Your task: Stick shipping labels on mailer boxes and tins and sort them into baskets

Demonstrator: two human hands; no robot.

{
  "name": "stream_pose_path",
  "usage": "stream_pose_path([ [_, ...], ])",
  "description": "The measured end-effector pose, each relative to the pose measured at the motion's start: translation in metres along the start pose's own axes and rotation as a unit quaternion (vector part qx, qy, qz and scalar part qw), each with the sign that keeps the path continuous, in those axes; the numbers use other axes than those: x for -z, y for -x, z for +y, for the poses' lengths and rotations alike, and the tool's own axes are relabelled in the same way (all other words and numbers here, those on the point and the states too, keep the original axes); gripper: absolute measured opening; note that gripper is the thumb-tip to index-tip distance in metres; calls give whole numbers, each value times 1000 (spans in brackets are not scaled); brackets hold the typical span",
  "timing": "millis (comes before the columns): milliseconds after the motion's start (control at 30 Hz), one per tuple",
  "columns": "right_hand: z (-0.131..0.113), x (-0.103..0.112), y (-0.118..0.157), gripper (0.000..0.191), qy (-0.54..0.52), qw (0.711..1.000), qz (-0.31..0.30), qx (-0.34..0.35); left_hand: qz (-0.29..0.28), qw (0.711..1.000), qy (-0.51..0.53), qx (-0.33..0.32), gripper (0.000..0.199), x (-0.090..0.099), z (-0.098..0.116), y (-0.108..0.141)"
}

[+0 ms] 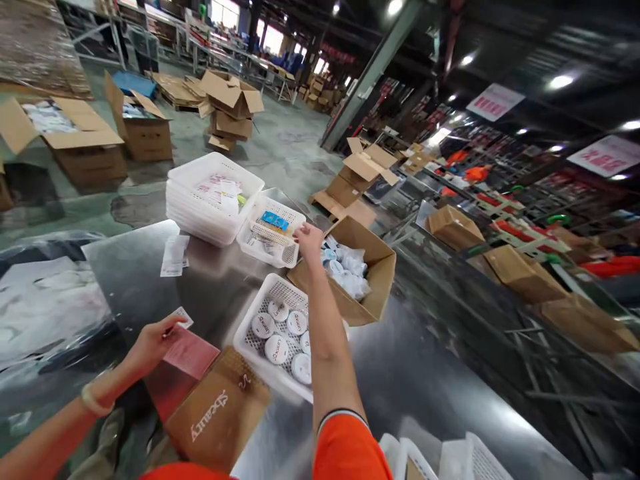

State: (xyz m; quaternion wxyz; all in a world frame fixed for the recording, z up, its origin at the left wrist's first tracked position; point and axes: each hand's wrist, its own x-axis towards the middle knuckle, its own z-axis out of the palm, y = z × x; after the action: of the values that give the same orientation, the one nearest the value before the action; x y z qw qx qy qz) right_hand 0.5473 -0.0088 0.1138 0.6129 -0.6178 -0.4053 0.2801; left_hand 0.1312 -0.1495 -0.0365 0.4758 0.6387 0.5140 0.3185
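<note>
My left hand (150, 345) pinches a pink card (191, 352) together with a small white slip (183, 317), over a brown Sbeauty-printed packet (217, 410) at the table's near edge. Stretched forward, my right hand (310, 241) is at the right rim of a small white basket (241, 241) with blue packets (275, 221) in it. Its fingers are closed; what they hold, if anything, is hidden. Under my right forearm stands a white basket (245, 337) with several round white-lidded jars (277, 349), partly covered by the arm.
A cardboard box (383, 280) of wrapped jars stands right of the baskets. Stacked white trays (193, 223), the top one holding papers, stand at the far left. White slips (173, 256) lie on the metal table (410, 373). Open cartons (90, 157) stand on the floor beyond.
</note>
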Motion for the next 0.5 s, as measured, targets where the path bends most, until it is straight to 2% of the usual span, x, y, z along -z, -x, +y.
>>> stream_pose_path([
  [67, 16, -16, 68, 23, 45, 991, -127, -20, -2, 1000, 0, -12, 26, -3, 12, -5],
  [133, 36, -32, 151, 39, 71, 953, -292, -37, -25, 999, 16, -30, 26, -6, 26, -12],
  [167, 44, -40, 190, 49, 90, 936, -337, -42, -43, 998, 26, -37, 26, -9, 33, -14],
  [233, 56, -51, 256, 38, 121, 940, -312, -63, -75, 995, 38, -55, 27, -13, 44, -18],
  [300, 61, -55, 300, 28, 108, 961, -236, -93, -101, 992, 35, -71, 28, -16, 52, -18],
  [400, 61, -52, 338, 41, 37, 985, -114, -127, -171, 981, 68, -58, 40, -16, 55, -11],
  [500, 62, -53, 369, 52, -8, 992, 16, -129, -274, 950, 148, -5, 63, -7, 52, 3],
])
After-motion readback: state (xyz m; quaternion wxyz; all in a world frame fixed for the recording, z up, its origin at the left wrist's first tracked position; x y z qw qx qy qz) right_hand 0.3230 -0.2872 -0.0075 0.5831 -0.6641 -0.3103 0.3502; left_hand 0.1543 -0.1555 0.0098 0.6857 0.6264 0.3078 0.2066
